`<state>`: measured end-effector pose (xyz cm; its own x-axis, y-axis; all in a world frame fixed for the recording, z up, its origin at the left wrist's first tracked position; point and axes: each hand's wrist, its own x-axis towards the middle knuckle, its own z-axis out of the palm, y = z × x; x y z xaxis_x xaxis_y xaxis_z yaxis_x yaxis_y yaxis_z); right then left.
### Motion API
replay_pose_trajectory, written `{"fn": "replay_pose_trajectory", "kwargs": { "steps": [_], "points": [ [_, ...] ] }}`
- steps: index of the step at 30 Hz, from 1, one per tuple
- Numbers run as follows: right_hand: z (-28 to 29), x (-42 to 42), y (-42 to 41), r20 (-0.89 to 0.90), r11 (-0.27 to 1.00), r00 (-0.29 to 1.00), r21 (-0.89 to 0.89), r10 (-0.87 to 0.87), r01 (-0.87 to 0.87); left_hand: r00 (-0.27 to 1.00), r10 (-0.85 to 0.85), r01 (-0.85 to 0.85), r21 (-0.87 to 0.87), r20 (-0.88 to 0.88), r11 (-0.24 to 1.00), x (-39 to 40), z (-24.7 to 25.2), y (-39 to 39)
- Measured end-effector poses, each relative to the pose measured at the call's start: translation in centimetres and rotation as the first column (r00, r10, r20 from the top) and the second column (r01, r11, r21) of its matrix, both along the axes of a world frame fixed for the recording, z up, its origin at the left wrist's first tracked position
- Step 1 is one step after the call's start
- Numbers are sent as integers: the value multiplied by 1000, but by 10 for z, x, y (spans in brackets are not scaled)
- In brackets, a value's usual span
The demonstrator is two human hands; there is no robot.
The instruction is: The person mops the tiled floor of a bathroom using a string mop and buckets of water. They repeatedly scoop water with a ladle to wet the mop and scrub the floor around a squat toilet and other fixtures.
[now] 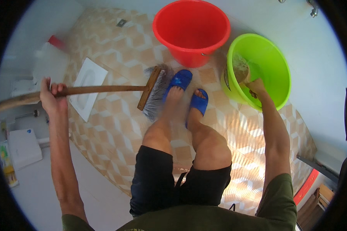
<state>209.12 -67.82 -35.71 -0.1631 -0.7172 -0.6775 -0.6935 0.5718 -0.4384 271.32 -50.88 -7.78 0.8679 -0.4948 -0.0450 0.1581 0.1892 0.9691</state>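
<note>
My left hand (54, 95) is wrapped around the wooden handle (104, 89) of a mop, which lies across the left side of the view. The mop's wooden head block (149, 88) and grey-white strands (155, 101) rest on the floor beside my blue slipper (181, 78). My right hand (256, 87) reaches into a lime-green bucket (277, 72), shut on a brownish water scoop (241, 72). Splashing water blurs the scoop's inside, and its grip is mostly covered by my fingers. How much water the green bucket holds is hard to tell.
A red bucket (190, 53) stands just left of the green one. At left, a white squat toilet (88, 86) is set into the tiled floor (118, 127), with a floor drain (121, 23) farther back. A metal tap (314, 11) juts from the right wall.
</note>
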Motion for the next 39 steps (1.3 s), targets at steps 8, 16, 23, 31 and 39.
{"fn": "replay_pose_trajectory", "kwargs": {
  "steps": [8,16,23,31,39],
  "points": [
    [113,-39,54,328,957,926,-156,-185,246,973,-211,221,-113,95,969,-63,73,-26],
    [208,-40,112,424,890,873,-264,-239,372,711,-550,672,-192,438,716,-68,154,-14],
    [251,-2,139,421,937,903,-275,-82,214,716,-511,656,-208,476,725,-30,154,58],
    [221,68,186,607,960,789,-153,-96,235,982,-188,183,128,24,975,73,-33,207],
    [208,81,205,607,981,786,-59,-114,187,990,-143,143,18,-22,990,60,-7,191]
  ]
}}
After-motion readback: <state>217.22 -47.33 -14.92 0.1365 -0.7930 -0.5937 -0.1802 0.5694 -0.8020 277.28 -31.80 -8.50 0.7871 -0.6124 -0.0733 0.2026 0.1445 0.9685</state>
